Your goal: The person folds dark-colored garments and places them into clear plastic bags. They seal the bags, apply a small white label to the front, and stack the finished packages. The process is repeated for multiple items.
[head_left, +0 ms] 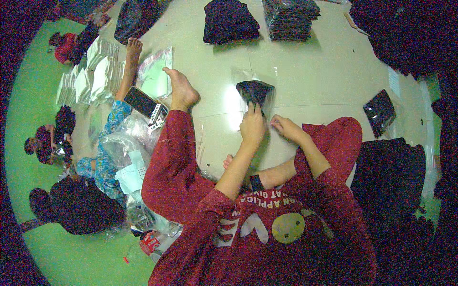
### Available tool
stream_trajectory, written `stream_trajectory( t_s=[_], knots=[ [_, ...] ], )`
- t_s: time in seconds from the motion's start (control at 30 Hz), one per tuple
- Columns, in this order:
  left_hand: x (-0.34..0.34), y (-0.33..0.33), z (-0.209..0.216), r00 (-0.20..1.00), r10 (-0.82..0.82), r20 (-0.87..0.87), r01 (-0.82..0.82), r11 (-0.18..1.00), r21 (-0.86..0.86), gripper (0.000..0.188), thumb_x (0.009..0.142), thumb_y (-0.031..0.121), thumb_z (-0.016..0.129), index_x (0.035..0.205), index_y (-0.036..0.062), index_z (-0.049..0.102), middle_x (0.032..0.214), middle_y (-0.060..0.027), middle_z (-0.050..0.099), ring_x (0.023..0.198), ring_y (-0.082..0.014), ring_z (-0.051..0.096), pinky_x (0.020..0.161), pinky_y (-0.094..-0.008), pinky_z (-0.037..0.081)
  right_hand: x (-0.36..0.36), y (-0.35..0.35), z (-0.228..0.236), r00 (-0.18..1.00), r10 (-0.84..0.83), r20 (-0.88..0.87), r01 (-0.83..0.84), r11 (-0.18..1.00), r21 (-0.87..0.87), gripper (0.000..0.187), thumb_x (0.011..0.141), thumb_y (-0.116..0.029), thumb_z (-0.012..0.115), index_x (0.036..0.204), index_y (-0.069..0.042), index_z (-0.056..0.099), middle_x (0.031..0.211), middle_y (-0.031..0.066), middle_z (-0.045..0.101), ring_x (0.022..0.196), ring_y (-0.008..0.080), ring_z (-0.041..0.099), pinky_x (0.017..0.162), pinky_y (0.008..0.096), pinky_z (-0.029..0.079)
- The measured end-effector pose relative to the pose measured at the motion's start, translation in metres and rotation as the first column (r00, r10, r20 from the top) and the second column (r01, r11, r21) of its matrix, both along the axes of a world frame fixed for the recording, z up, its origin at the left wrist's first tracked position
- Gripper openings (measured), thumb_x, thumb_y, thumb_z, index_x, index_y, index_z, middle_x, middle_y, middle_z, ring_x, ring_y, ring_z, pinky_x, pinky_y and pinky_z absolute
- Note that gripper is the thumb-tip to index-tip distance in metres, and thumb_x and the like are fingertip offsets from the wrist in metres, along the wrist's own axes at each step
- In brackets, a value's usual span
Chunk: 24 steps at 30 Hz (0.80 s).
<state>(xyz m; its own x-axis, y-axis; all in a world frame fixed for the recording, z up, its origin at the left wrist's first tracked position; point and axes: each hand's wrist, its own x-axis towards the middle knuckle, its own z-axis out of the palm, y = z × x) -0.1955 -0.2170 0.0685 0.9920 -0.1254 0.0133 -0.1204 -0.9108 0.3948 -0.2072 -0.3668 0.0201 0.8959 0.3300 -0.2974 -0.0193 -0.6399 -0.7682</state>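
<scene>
While the left hand [252,125] pinches a folded black garment [255,92] inside its clear bag [238,76] to steady it, the right hand [285,127] beside that bag pinches the open edge.

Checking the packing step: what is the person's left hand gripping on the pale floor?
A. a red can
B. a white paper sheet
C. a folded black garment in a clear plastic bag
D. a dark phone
C: the left hand pinches the folded black garment in a clear plastic bag; the right hand holds the bag's edge.
</scene>
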Motion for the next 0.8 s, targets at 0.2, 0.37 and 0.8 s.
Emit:
stream_trajectory(
  t_s=[0.2,0.37,0.8],
  knots=[
    [0.007,0.008,-0.020,0.987,0.154,0.055,-0.138,0.966,-0.218,0.041,0.088,0.027,0.042,0.117,-0.0031,0.047,0.117,-0.0285,0.045,0.097,-0.0412,0.052,0.081,-0.0428,0.045,0.007,-0.010,0.001,0.998,-0.066,-0.008,0.065,0.995,-0.078,0.023,0.089,-0.025,0.043,0.098,-0.005,0.048,0.083,0.0204,0.060,0.080,0.0365,0.059,0.070,0.0419,0.045],
    [-0.014,0.013,-0.030,0.981,-0.038,0.192,-0.018,0.959,0.281,0.041,0.082,0.014,0.042,0.115,-0.0094,0.045,0.135,-0.0277,0.024,0.125,-0.0402,0.026,0.099,-0.0454,0.028,0.006,0.000,-0.005,0.999,-0.027,0.024,0.029,0.995,-0.100,0.023,0.088,-0.025,0.043,0.098,-0.005,0.048,0.085,0.0213,0.060,0.082,0.0384,0.057,0.071,0.0430,0.045],
    [-0.013,0.009,-0.037,0.942,-0.196,0.272,0.110,0.948,0.300,0.058,0.077,0.035,0.052,0.120,-0.0022,0.044,0.119,-0.0263,0.045,0.117,-0.0359,0.038,0.102,-0.0506,0.017,0.005,-0.001,-0.014,0.997,0.053,0.053,-0.042,0.984,-0.176,0.026,0.089,-0.028,0.037,0.099,-0.006,0.047,0.089,0.0219,0.059,0.086,0.0381,0.057,0.073,0.0468,0.045]
  ],
)
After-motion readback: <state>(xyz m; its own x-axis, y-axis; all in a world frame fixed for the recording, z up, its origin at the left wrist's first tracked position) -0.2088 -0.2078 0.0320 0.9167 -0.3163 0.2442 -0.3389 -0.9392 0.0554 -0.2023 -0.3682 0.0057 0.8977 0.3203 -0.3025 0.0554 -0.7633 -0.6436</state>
